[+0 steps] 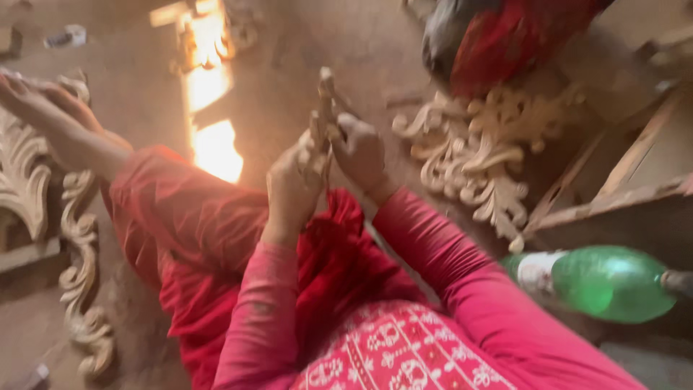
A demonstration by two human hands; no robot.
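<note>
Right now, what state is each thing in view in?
small carved wood piece: upright, held by both hands.
left hand: closed around its lower part.
right hand: closed on it from the side.
large carved scrollwork panel: lying flat on the floor.
long carved strip: lying flat on the floor.
green plastic bottle: on its side; contents unclear.

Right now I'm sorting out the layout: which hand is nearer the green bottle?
Right. The right hand is up-left of the bottle; the left hand is farther left, across the carving.
</note>
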